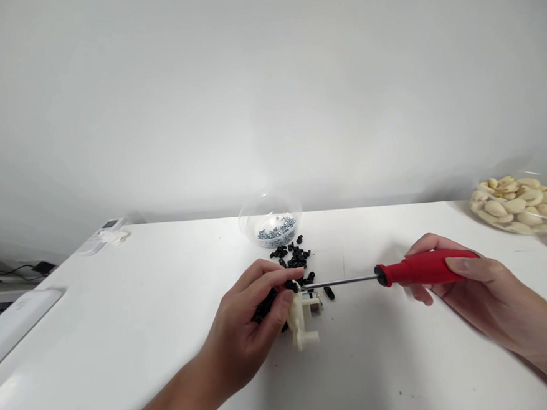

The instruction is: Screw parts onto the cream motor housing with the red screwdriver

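Pinching a cream plastic assembly (pixel 301 318) in the left hand (pixel 244 325), with thumb and fingers closed around its upper end near the middle of the white desk (pixel 167 287) and its lower end pointing toward the near edge. Showing behind the fingers, a dark mass of uncertain shape, too hidden to tell whether it is being held. Wrapping the right hand (pixel 476 284) fully around a red-handled screwdriver (pixel 423 267), with its steel shaft (pixel 339 281) running almost level toward the left, well across the desk from the right side. Reaching the top of the assembly, the tip is touching or nearly touching a small black piece (pixel 291 285) just above the left fingertips, though the exact contact is too small to tell.

Lying in a loose heap just beyond the assembly, toward the far edge, small black parts (pixel 293 256) — with one stray black part (pixel 329 293) resting just to the right, below the shaft. Sitting at the far edge, directly past the heap, a clear bowl (pixel 268 205) holding silver screws (pixel 276 231). Standing at the far right corner, another clear bowl (pixel 500 226) piled with pale curved pieces (pixel 517 203) — and lying at the far left corner, a white remote control (pixel 102 236).
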A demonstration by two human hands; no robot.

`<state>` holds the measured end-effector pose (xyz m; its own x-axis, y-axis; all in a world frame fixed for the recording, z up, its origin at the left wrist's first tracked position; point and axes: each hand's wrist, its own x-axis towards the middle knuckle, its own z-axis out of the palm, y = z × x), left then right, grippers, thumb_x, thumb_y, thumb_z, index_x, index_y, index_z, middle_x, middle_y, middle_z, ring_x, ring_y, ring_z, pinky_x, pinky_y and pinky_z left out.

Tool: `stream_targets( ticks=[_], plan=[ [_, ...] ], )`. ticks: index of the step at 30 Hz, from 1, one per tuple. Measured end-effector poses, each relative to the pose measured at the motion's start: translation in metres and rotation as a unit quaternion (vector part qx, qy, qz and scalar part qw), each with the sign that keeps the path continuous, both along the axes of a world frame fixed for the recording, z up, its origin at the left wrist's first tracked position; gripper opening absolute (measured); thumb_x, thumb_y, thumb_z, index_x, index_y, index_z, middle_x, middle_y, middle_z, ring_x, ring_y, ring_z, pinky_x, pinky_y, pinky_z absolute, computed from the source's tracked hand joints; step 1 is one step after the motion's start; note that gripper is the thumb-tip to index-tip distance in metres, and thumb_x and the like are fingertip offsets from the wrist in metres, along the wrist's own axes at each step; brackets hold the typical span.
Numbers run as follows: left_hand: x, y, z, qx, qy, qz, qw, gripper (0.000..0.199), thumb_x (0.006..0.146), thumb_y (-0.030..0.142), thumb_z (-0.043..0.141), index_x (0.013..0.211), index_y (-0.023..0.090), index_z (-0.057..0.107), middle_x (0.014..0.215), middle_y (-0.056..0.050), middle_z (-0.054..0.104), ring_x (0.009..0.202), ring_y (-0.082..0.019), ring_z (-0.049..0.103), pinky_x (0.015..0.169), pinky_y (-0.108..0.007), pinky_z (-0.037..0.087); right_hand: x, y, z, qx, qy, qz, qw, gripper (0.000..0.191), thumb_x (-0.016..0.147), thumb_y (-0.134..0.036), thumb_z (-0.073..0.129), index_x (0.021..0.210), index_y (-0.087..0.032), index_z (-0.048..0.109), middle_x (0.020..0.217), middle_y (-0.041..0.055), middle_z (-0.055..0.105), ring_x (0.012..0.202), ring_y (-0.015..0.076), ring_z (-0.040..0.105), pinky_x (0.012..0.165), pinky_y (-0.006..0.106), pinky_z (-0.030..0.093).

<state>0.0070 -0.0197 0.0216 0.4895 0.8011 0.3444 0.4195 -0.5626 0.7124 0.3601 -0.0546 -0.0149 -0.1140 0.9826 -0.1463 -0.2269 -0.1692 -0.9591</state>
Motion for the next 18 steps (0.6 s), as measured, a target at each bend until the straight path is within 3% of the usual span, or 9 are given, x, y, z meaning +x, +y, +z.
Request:
stream_targets(
  ticks=[12, 18],
  plan=[
    [0.0010, 0.0043, 0.0081, -0.111, -0.043, 0.025, 0.993, 0.016, 0.104, 0.025, 0.063, 0.114, 0.028, 0.075, 0.103, -0.003, 0.070, 0.091, -0.016, 0.068, 0.076, -0.028, 0.056, -0.0014, 0.0003, 0.0010, 0.002, 0.001, -0.002, 1.000, 0.033, 0.091, -0.055, 0.068, 0.095, -0.024, 0.077, 0.083, 0.0082, 0.072, 0.073, 0.0226, 0.057, 0.067, 0.034, 0.049],
    [0.0013, 0.0046, 0.0073, -0.121, -0.040, 0.028, 0.991, 0.013, 0.104, 0.028, 0.062, 0.109, 0.026, 0.074, 0.106, -0.004, 0.070, 0.091, -0.016, 0.068, 0.076, -0.028, 0.055, -0.0007, 0.0019, -0.0019, 0.007, 0.008, 0.000, 1.000, 0.032, 0.092, -0.054, 0.067, 0.095, -0.024, 0.077, 0.077, 0.0066, 0.069, 0.071, 0.0223, 0.058, 0.066, 0.035, 0.050]
  ],
)
